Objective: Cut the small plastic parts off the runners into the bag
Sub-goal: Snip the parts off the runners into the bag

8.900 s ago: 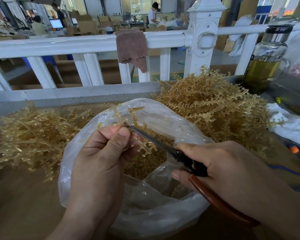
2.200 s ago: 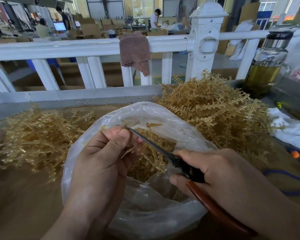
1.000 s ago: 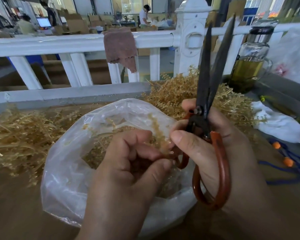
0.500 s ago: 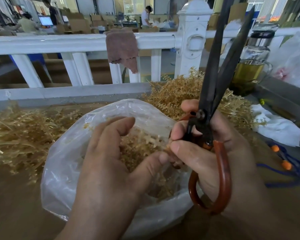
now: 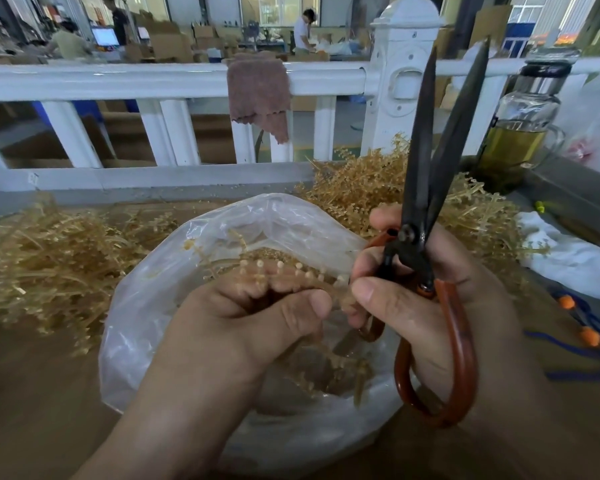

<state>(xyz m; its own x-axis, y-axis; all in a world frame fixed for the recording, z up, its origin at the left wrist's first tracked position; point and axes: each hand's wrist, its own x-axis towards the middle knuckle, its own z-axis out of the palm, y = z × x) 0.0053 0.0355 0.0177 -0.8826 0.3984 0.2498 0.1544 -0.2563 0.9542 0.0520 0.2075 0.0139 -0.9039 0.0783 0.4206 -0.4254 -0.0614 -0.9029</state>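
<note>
No lettering can be read anywhere (monitor (image 5: 105, 36) too distant) — none.

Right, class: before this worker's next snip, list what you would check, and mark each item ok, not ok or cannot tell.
1. Is the runner gripped by the left hand? Ok.
2. Is the runner above the open bag? Ok.
3. Are the scissors held by the right hand, fingers through the handle loop? Ok.
4. Are the blades aimed at the runner? Not ok; they point up, away from it.
5. Are the blades parted for a cut? Ok, slightly apart.
6. Are fingers out of the cutting line? Cannot tell.
</note>
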